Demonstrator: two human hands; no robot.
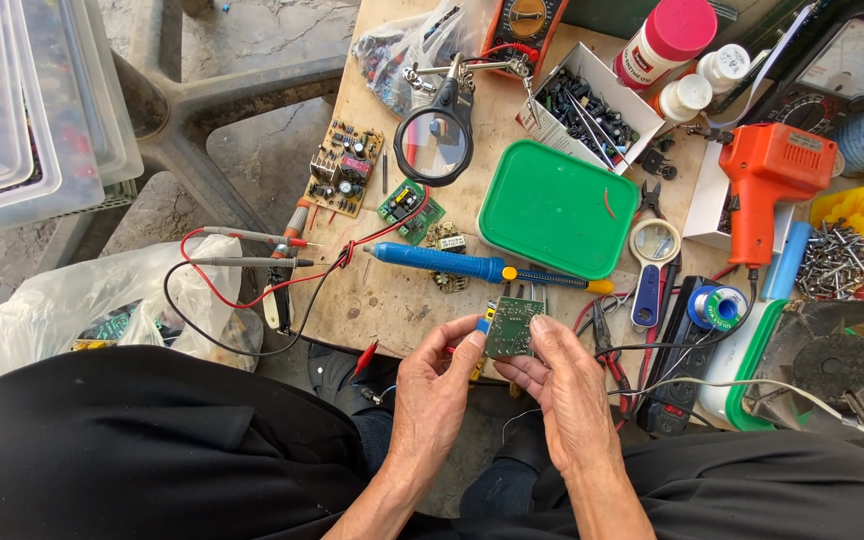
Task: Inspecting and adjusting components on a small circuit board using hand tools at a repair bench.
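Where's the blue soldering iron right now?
In the head view, the blue soldering iron lies flat on the wooden table, just below the green lid and above both hands' small circuit board.

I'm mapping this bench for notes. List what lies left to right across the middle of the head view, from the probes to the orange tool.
Red and black probe leads → blue soldering iron → green lid → small white magnifier → orange glue gun.

Both hands (497, 385) hold a green circuit board (513, 326).
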